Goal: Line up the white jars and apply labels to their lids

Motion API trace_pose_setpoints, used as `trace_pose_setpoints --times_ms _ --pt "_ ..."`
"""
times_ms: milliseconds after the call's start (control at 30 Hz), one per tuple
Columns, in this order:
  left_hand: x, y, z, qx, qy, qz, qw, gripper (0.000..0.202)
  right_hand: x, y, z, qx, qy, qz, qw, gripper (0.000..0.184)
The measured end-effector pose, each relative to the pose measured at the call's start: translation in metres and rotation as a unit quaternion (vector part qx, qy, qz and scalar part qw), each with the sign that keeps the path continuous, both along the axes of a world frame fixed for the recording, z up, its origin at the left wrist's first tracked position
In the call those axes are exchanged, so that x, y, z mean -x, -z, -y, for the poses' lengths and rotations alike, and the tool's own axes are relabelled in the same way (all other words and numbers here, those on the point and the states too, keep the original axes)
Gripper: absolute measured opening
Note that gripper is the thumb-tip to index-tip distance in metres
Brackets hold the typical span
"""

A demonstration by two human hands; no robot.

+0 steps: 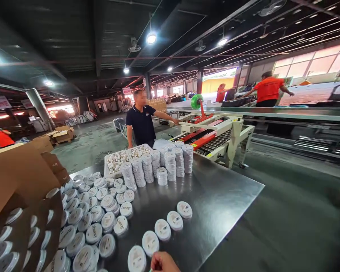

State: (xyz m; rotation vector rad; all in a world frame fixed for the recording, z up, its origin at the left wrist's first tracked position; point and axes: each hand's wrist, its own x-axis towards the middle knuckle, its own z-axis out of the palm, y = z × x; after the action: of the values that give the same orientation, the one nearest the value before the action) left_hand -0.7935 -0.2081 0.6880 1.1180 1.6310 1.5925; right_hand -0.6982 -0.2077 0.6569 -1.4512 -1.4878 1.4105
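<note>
White, round, flat discs with glossy sides [162, 229] are lying in a slanting row of five on the smooth grey metal table [215, 181], and our right hand [164, 262] is sitting at the near end, just beside the two closest. Its fingers are bending inward with their tips bunched; a thin sliver of green [150, 270] is showing beside them, but we cannot tell whether they are pinching it, or whether they are touching a disc. Our left hand is lying outside the view, so we cannot tell its grip. Working well here, in our judgement, is meaning a light touch at the rim, keeping each disc flat and face up without nudging its neighbours. The five are showing pale, faint print, with a small dark patch on some; we are finding it too small to read. Behind them, upright stacks of white discs [170, 166] are standing beside white perforated plastic baskets [105, 168] of small pale pieces, while loose white discs with dark lettering [93, 233] are crowding the left side, near brown cardboard [11, 170].
</note>
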Motion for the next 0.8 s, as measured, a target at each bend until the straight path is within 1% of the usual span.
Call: trace_pose_setpoints --times_ms 67,133,167,200,233,267,333,433,500,600,800 --pt "0.006 0.016 0.026 0.014 -0.004 0.028 0.999 0.038 0.003 -0.006 0.011 -0.009 0.015 -0.005 1.0 0.009" --pt "0.009 0.026 0.054 0.044 -0.009 0.062 0.997 0.047 0.006 -0.019 0.025 -0.019 0.018 0.015 1.0 0.006" --pt "0.009 0.027 0.067 0.061 -0.015 0.078 0.995 0.055 0.007 -0.027 0.031 -0.032 0.011 0.033 0.999 0.007" --pt "0.008 0.026 0.079 0.082 -0.011 0.115 0.99 0.059 0.007 -0.035 0.036 -0.041 0.01 0.045 0.998 0.006" --pt "0.006 0.022 0.087 0.103 0.002 0.136 0.985 0.061 0.007 -0.042 0.038 -0.05 0.012 0.059 0.997 0.008" --pt "0.005 0.017 0.091 0.106 -0.005 0.148 0.983 0.061 0.007 -0.046 0.038 -0.045 0.006 0.076 0.996 0.01" --pt "0.001 0.011 0.091 0.122 0.004 0.165 0.979 0.057 0.004 -0.048 0.034 -0.034 0.004 0.073 0.997 0.009" --pt "-0.006 0.009 0.084 0.123 0.018 0.217 0.968 0.047 -0.006 -0.042 0.027 0.003 0.004 0.042 0.999 0.01" --pt "-0.011 0.011 0.081 0.119 0.027 0.24 0.963 0.043 -0.014 -0.038 0.026 0.021 0.005 0.016 1.0 0.013" --pt "-0.018 0.018 0.076 0.132 0.029 0.243 0.961 0.041 -0.024 -0.034 0.022 0.046 -0.005 -0.006 0.999 0.016" --pt "-0.028 0.026 0.054 0.206 0.037 0.24 0.948 0.049 -0.037 -0.023 -0.001 0.061 -0.003 0.015 0.998 0.011"
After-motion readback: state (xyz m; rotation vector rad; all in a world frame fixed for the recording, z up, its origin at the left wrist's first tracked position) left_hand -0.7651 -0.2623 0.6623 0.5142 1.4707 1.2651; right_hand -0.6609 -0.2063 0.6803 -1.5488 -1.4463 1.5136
